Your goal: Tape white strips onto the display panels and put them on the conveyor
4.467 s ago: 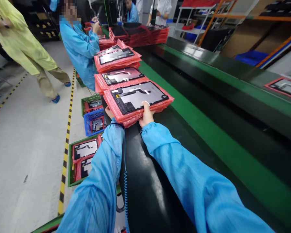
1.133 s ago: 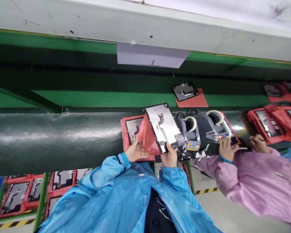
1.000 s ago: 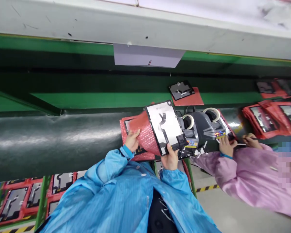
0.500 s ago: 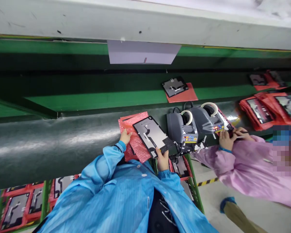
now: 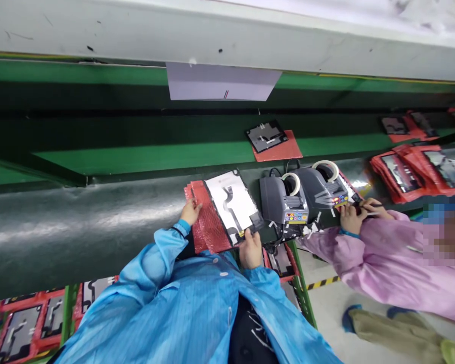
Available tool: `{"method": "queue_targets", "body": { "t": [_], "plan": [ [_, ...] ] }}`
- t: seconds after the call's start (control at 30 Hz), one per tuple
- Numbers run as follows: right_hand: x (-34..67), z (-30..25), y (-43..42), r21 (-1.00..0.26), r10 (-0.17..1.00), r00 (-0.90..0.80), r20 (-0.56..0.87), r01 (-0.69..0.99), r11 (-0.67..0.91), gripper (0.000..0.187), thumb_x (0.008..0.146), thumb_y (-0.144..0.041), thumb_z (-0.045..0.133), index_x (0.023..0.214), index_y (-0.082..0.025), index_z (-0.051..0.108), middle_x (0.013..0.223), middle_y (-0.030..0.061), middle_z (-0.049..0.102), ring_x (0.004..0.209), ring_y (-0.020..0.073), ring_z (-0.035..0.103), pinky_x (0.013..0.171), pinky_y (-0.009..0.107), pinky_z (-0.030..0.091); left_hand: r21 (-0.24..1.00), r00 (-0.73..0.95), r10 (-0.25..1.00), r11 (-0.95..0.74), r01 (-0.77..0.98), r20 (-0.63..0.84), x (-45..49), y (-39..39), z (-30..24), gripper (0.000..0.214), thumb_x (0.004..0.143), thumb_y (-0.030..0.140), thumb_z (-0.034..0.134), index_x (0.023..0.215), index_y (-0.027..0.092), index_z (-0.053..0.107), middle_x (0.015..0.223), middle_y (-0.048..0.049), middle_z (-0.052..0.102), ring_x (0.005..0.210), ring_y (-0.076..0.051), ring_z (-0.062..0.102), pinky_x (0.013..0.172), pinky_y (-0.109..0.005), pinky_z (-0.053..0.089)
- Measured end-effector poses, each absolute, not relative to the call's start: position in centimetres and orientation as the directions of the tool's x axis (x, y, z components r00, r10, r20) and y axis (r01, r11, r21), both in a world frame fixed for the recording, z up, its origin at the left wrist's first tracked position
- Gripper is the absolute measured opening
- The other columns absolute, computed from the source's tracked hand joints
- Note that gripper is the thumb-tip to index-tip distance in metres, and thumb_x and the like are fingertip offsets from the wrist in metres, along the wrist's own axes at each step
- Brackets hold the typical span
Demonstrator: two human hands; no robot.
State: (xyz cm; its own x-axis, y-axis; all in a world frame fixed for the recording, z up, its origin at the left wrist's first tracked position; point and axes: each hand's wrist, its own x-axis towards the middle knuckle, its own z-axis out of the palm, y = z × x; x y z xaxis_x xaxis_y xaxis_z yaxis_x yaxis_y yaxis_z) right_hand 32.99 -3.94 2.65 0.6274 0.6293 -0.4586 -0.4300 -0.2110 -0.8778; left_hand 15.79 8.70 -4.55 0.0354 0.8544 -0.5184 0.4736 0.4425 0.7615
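My right hand (image 5: pixel 251 248) grips the near right corner of a flat tablet-sized screen panel (image 5: pixel 233 202), thumb on top. The panel's face is bright silver with a dark border and a curved black flex cable. It lies over the right part of a red bubble-wrap bag (image 5: pixel 212 217), one of a small stack. On the stack's left edge, my left hand (image 5: pixel 190 211) pinches the bubble-wrap bag between thumb and fingers. Whether part of the panel is inside the bag, I cannot tell.
Two grey tape dispensers (image 5: pixel 284 199) stand right of the panel. Behind, another panel (image 5: pixel 266 136) rests on a red bag on the green belt (image 5: pixel 144 156). A co-worker in a pink sleeve (image 5: pixel 337 247) works at the right. Crates of panels (image 5: pixel 20 328) stand below the bench.
The screen panel has moved left and turned with my right hand, now lying over the red bags. The panel on the belt has shifted slightly left.
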Motion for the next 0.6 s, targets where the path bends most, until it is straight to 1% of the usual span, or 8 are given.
{"method": "queue_targets", "body": {
  "t": [0.13,0.23,0.3,0.37,0.43,0.47,0.53,0.6],
  "plan": [
    [30.6,0.0,-3.9,-0.760,0.610,0.475,-0.634,-0.529,-0.378,0.054,0.052,-0.050,0.079,0.088,-0.025,0.047,0.074,-0.0048,0.065,0.064,0.0149,0.066,0.060,0.030,0.056,0.713,0.006,0.857,0.424,0.558,-0.515,15.1,8.8,-4.4,0.024,0.082,0.015,0.054,0.105,0.013,0.058,0.087,-0.0091,0.071,0.089,-0.022,0.067,0.085,-0.033,0.049],
    [30.7,-0.9,-4.9,-0.656,0.580,0.321,-0.748,-0.485,-0.578,0.051,0.049,-0.050,0.081,0.082,-0.021,0.054,0.067,-0.0021,0.067,0.056,0.0159,0.066,0.055,0.030,0.056,0.685,0.005,0.863,0.398,0.610,-0.506,14.6,8.8,-4.0,0.023,0.083,0.016,0.053,0.105,0.013,0.059,0.093,-0.0109,0.071,0.096,-0.023,0.066,0.087,-0.032,0.048],
    [31.9,-0.6,-5.7,-0.574,0.557,0.160,-0.815,-0.355,-0.738,0.041,0.052,-0.048,0.080,0.069,-0.019,0.057,0.059,0.0000,0.066,0.050,0.0161,0.064,0.050,0.028,0.055,0.670,0.016,0.861,0.384,0.635,-0.508,14.3,8.7,-3.7,0.025,0.083,0.016,0.052,0.107,0.013,0.058,0.095,-0.0117,0.071,0.097,-0.024,0.066,0.086,-0.032,0.048],
    [34.2,0.2,-5.5,-0.529,0.534,-0.031,-0.845,-0.100,-0.843,0.032,0.054,-0.041,0.079,0.057,-0.017,0.058,0.048,-0.0003,0.062,0.042,0.0152,0.060,0.042,0.025,0.050,0.658,0.030,0.855,0.375,0.653,-0.517,14.1,8.5,-3.4,0.028,0.083,0.016,0.051,0.110,0.013,0.057,0.091,-0.0111,0.072,0.093,-0.025,0.068,0.083,-0.032,0.049],
    [37.3,1.5,-3.2,-0.580,0.563,-0.141,-0.814,0.143,-0.802,0.021,0.057,-0.031,0.076,0.053,-0.017,0.061,0.043,-0.0018,0.059,0.038,0.0131,0.056,0.037,0.022,0.044,0.652,0.044,0.851,0.368,0.663,-0.524,14.0,8.3,-3.3,0.031,0.083,0.016,0.049,0.114,0.014,0.054,0.088,-0.0102,0.072,0.090,-0.025,0.069,0.079,-0.032,0.049],
    [39.0,2.2,-1.0,-0.629,0.611,-0.152,-0.777,0.224,-0.744,0.015,0.059,-0.026,0.073,0.054,-0.017,0.063,0.044,-0.0024,0.059,0.038,0.0119,0.056,0.037,0.020,0.043,0.649,0.047,0.849,0.366,0.667,-0.527,14.0,8.2,-3.3,0.033,0.083,0.015,0.048,0.116,0.014,0.052,0.087,-0.0103,0.073,0.089,-0.026,0.069,0.078,-0.032,0.049],
    [42.8,3.6,5.3,-0.734,0.762,-0.046,-0.646,0.310,-0.604,0.008,0.064,-0.020,0.067,0.058,-0.016,0.065,0.052,-0.0018,0.063,0.042,0.0106,0.058,0.042,0.019,0.045,0.636,0.042,0.841,0.374,0.675,-0.539,14.2,7.9,-3.4,0.037,0.084,0.016,0.045,0.120,0.011,0.048,0.086,-0.0115,0.073,0.089,-0.026,0.069,0.078,-0.033,0.049],
    [46.5,4.5,13.5,-0.750,0.858,0.073,-0.508,0.452,-0.483,0.007,0.068,-0.014,0.064,0.062,-0.015,0.066,0.054,-0.0009,0.063,0.046,0.0111,0.059,0.048,0.021,0.047,0.625,0.024,0.831,0.398,0.672,-0.555,14.3,7.7,-3.7,0.040,0.084,0.019,0.044,0.122,0.008,0.044,0.082,-0.0116,0.073,0.088,-0.027,0.070,0.078,-0.034,0.049]
  ]
}}
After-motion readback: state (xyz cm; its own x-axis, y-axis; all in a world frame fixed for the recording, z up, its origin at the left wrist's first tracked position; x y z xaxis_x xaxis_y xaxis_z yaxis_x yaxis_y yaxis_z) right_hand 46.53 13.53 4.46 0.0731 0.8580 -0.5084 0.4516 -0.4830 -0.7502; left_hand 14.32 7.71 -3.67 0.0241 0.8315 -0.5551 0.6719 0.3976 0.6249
